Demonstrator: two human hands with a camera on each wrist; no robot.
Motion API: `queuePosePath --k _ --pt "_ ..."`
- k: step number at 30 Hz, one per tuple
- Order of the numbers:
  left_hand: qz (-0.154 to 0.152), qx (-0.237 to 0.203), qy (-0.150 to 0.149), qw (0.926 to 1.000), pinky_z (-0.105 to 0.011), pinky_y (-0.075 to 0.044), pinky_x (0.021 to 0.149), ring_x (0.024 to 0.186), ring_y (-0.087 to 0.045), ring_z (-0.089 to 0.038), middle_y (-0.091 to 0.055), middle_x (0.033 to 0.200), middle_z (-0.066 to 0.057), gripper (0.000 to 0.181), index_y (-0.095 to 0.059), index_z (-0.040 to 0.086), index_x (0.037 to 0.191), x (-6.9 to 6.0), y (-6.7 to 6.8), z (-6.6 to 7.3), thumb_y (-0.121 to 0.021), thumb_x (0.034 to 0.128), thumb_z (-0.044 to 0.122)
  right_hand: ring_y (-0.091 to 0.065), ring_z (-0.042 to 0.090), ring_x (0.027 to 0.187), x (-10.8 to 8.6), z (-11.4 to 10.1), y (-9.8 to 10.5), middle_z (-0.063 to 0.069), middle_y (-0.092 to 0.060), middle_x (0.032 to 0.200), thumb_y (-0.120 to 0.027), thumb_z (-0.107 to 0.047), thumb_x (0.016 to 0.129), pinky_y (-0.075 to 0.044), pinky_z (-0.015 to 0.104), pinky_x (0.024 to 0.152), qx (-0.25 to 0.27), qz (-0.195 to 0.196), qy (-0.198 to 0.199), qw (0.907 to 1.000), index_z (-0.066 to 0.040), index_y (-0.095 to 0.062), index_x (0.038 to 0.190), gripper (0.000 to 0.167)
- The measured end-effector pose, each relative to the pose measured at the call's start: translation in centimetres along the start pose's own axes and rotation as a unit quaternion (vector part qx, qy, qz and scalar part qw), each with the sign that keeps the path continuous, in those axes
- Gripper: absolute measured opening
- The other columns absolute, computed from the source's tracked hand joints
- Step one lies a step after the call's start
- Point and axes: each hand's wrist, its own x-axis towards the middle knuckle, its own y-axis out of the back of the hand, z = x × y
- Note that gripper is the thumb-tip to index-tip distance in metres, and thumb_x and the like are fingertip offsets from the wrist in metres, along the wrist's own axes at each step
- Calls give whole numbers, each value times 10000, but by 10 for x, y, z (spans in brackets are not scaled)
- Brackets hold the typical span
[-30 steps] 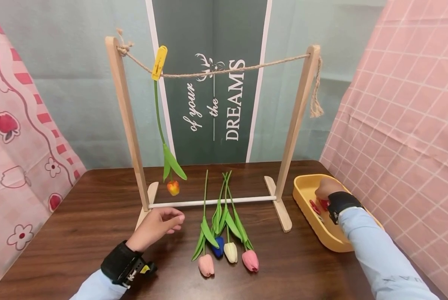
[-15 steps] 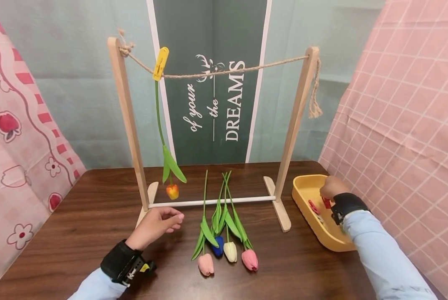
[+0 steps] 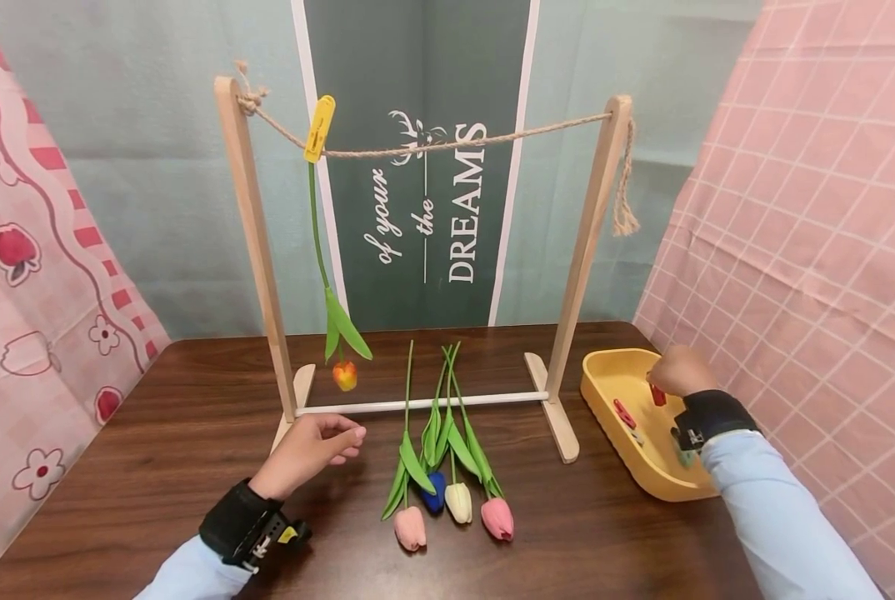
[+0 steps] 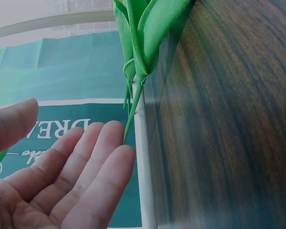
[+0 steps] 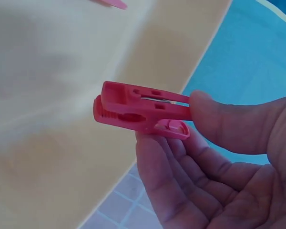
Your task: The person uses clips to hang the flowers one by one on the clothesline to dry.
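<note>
- Over the tray (image 3: 624,382), a red clip (image 5: 128,107) pinched in the right hand (image 3: 682,372) could be dropped through slack pressure.
- Left of the tray, left hand (image 3: 311,448) relaxed, seemingly empty.

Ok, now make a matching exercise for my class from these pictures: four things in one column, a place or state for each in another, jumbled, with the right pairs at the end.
Things:
1. Right hand
2. Yellow clip
3. Blue tulip
4. Orange tulip

Places and states:
A. Lying on the table
B. Hanging bloom-down below the rope
C. Pinching a red clip
D. Fastened on the rope

Right pairs: 1-C, 2-D, 3-A, 4-B
</note>
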Motion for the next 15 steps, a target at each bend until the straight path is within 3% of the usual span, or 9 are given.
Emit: queuePosePath --k 9,15 --pt "64 74 108 9999 -343 -581 713 858 -694 -313 -694 959 -225 349 -654 -127 1055 1 1 -3 -674 928 197 -402 176 500 -13 -10 7 -16 -519 486 -592 -108 876 -270 288 484 413 340 57 9986 -27 -656 535 357" --pt "56 91 125 9999 -343 -580 717 875 -689 -336 -690 977 -234 345 -658 -116 1062 2 2 -2 -673 929 202 -431 209 533 -19 -23 14 9 -544 500 -605 -104 896 -293 314 504 614 603 164 9962 -19 -653 554 355"
